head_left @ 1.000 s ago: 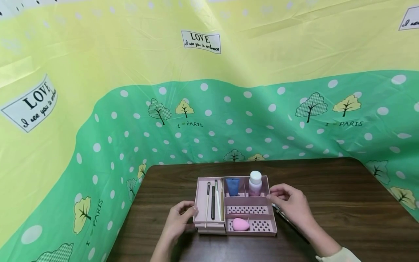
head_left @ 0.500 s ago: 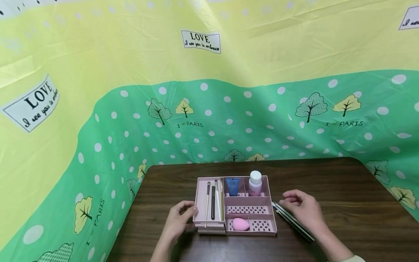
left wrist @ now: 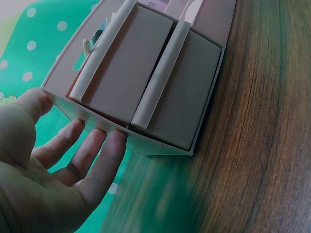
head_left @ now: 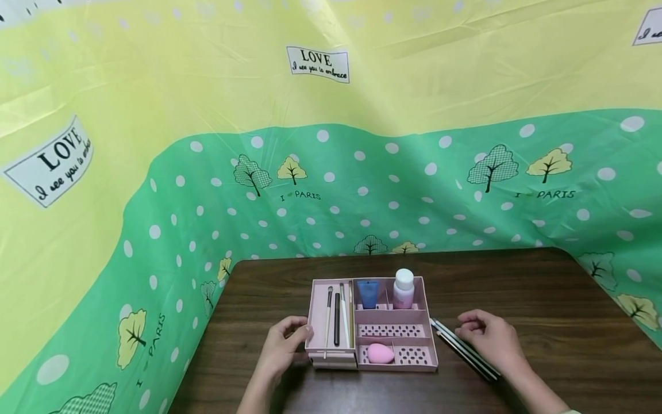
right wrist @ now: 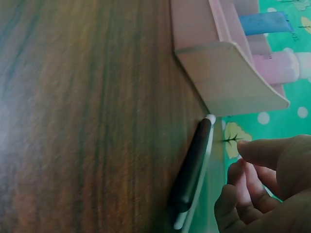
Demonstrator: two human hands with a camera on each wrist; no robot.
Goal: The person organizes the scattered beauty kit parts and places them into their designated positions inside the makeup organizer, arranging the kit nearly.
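Observation:
A pink desktop organizer [head_left: 318,310] stands on the table. My left hand [head_left: 281,345] rests against its left wall, the thumb at the upper edge and the fingertips along the side. Two drawers [left wrist: 129,63] with pale handles show in the left wrist view. Slim makeup brushes [head_left: 328,316] and a black pencil [head_left: 337,319] lie in the organizer's left tray. On the right are a blue tube [head_left: 368,294], a white-capped pink bottle [head_left: 403,292] and a pink makeup sponge [head_left: 380,353]. My right hand [head_left: 491,339], loosely curled and holding nothing, hovers beside several slim black and pale sticks [head_left: 466,352].
The dark wooden table [head_left: 543,299] is backed by a green and yellow printed cloth [head_left: 362,172] that also closes off the left and right. In the right wrist view a thick black pen-like stick [right wrist: 192,167] lies close to the organizer's corner.
My right hand has drawn away from the organizer's right edge, to the right and toward me, uncovering more of the slim sticks. The left hand and the organizer stay in place.

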